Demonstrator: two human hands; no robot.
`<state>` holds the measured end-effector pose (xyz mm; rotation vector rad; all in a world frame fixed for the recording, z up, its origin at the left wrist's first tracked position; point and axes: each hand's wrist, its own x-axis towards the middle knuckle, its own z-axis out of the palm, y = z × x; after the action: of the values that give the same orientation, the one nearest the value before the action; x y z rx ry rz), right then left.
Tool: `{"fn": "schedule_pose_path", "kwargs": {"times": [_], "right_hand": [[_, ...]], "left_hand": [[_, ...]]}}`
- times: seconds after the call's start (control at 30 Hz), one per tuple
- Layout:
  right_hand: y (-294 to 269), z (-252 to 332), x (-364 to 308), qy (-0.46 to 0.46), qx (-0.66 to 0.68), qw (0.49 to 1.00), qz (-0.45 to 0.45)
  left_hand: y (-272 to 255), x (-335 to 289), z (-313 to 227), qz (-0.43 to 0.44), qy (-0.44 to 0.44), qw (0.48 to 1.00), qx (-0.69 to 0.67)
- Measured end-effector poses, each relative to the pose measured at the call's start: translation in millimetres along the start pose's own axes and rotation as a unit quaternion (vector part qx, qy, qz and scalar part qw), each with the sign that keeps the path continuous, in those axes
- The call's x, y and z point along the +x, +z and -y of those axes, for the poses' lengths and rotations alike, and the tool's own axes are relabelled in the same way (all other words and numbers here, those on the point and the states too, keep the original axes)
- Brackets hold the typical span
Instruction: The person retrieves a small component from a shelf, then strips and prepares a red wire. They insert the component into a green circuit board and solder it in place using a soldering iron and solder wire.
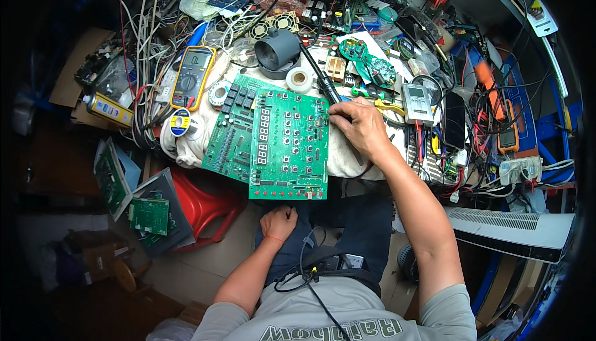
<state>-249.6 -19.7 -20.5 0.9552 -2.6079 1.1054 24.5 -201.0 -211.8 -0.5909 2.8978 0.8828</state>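
A green circuit board (290, 145) with a row of digit displays and many small push buttons lies at the front edge of the bench, its near end overhanging. It overlaps a second green circuit board (231, 127) to its left. My right hand (359, 124) is closed at the front board's upper right edge; its fingertips are partly hidden, so what they grip is unclear. A black pen-shaped tool (324, 82) runs toward that hand from the far side. My left hand (278, 223) rests on my thigh with its fingers curled in, and nothing shows in it.
Beyond the boards sit a yellow multimeter (192, 77), a solder spool (180, 122), a roll of white tape (299, 80) and a grey cylinder (277, 50). Cables and electronic parts pile up behind. A small grey meter (418, 103) stands right; a red stool (202, 207) is lower left.
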Motion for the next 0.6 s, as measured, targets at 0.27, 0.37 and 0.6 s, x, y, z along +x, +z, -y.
{"fn": "schedule_pose_path", "kwargs": {"times": [0.27, 0.37, 0.6], "right_hand": [[-0.8, -1.3, -0.1, -0.015, 0.013, 1.000, -0.005], [-0.5, 0.0, -0.6, -0.021, 0.017, 1.000, -0.005], [-1.6, -3.6, 5.4, -0.055, -0.004, 0.998, 0.028]], "left_hand": [[0.5, 2.2, -1.8, -0.016, -0.003, 1.000, -0.008], [1.3, 2.9, -1.8, -0.019, -0.005, 1.000, -0.010], [2.8, 3.4, -1.0, -0.021, -0.006, 1.000, -0.011]]}}
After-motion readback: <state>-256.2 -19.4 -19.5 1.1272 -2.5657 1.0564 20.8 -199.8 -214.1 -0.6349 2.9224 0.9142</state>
